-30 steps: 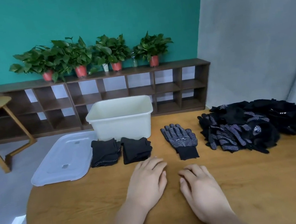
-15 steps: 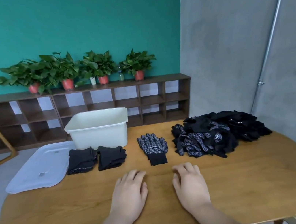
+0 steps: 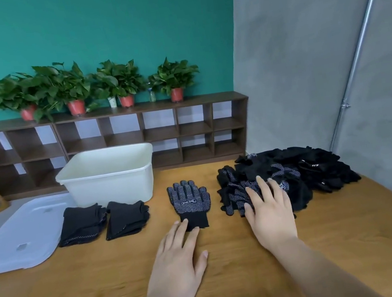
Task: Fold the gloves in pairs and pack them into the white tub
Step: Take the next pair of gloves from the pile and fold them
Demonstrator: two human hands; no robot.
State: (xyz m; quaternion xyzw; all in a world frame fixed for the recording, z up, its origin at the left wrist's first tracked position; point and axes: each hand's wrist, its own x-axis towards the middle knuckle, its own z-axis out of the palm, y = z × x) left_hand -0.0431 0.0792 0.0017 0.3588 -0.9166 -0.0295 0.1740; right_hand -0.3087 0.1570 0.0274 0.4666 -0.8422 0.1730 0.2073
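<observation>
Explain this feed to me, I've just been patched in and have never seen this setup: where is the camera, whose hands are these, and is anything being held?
There is no machine here. A person works bare-handed, and the single picture comes from a wide-angle camera worn on their head, looking forward and down. On the wooden table you see a pile of gloves on the right, black with white dots. A flat glove lies in the middle, with folded pairs left of it. The white tub stands behind those, and a clear lid lies at the far left. The right hand lies open on the pile, fingers spread. The left hand lies flat on the table, fingertips at the flat glove's cuff. Neither hand grips anything.
</observation>
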